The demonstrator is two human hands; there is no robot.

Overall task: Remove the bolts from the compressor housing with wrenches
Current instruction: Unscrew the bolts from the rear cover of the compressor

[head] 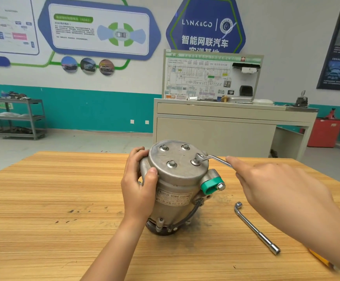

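Observation:
The silver compressor housing (pixel 177 179) stands upright on the wooden table (pixel 53 209). Several bolts sit in its round top cover, among them one at the front left (pixel 171 163) and one at the front right (pixel 195 160). An offset ring wrench (pixel 213 158) sits on the front right bolt, its handle pointing right. My left hand (pixel 138 185) grips the housing's left side, thumb on the front. My right hand (pixel 276 183) reaches in from the right with straight fingers, the fingertips pressing against the wrench handle.
An L-shaped socket wrench (pixel 256 228) lies on the table right of the compressor, under my right forearm. A green cap (pixel 210 185) with a bolt juts from the housing's right side. A yellow object (pixel 319 258) shows near the table's right edge. A beige cabinet (pixel 215 134) stands behind.

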